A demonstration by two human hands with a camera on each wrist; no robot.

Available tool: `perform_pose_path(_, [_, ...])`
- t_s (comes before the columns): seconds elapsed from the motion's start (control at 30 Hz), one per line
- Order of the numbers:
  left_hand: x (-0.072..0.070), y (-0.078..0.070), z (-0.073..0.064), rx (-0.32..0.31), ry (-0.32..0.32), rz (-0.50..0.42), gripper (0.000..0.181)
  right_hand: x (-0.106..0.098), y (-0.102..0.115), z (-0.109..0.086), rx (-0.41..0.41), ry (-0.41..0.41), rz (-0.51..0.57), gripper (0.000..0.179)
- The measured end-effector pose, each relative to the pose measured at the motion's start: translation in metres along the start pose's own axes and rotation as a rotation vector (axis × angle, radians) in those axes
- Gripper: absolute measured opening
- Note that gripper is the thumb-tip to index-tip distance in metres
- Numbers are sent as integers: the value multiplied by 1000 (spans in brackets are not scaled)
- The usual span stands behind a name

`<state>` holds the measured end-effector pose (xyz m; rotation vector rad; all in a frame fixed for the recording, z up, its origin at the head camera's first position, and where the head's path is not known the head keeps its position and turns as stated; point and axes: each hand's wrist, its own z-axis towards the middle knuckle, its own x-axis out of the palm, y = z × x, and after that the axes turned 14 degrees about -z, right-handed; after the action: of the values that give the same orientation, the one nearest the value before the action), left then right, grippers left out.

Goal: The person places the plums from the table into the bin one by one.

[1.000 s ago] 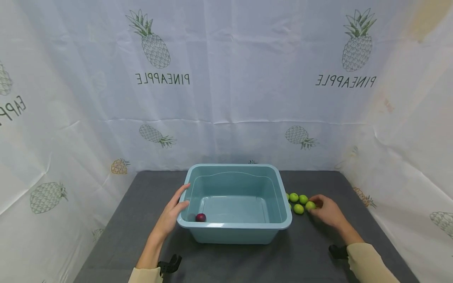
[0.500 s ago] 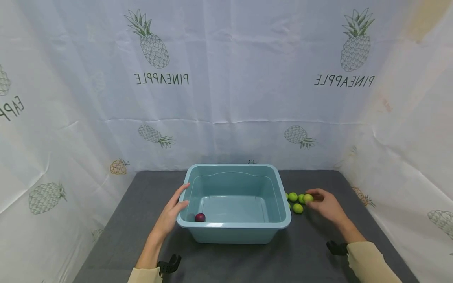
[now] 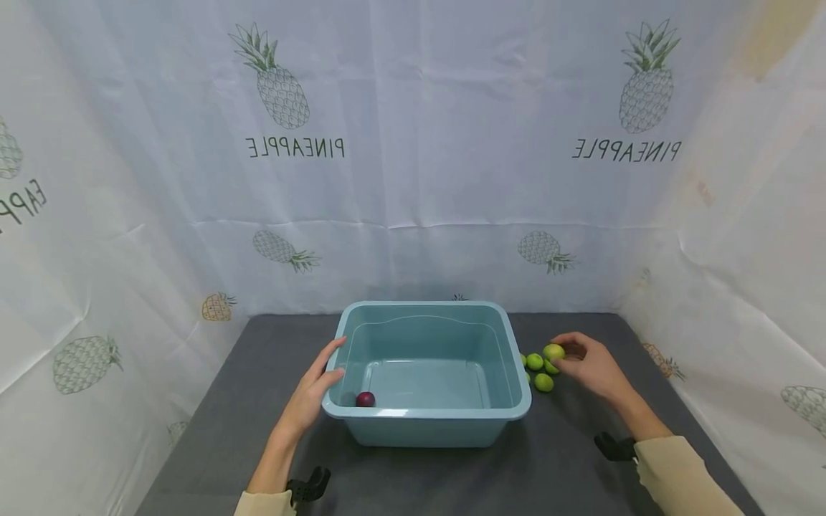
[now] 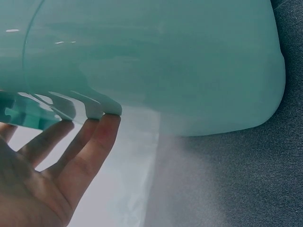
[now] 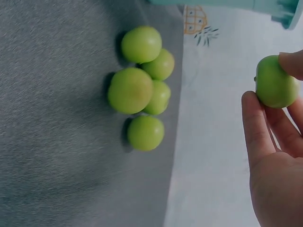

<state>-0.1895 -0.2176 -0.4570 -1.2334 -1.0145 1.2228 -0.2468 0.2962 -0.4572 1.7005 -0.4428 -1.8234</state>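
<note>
A pale blue-green plastic basin [image 3: 426,413] stands mid-table, with one dark red round fruit [image 3: 365,399] in its near left corner. My left hand [image 3: 306,398] holds the basin's left rim. In the left wrist view its fingertips [image 4: 112,120] touch the basin's outer wall, and the thumb is out of sight. To the right of the basin, my right hand [image 3: 596,371] pinches a small round green fruit [image 5: 274,85] between thumb and fingers, raised off the table. Several similar green fruits [image 5: 130,91] lie in a cluster below it.
The table is covered with dark grey cloth [image 3: 258,373]. White curtains printed with pineapples [image 3: 413,143] hang behind it and on both sides. The basin's right wall stands close beside the green fruits and partly hides some.
My right hand has lifted one green fruit from the cluster's near right edge and moved it up and slightly left. The left hand and basin stay in place.
</note>
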Motion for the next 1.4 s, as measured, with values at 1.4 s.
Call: perform_pose_path(1.4, [0,1,0,28,0,14,52,-33,114,15,-155,14,-45,41])
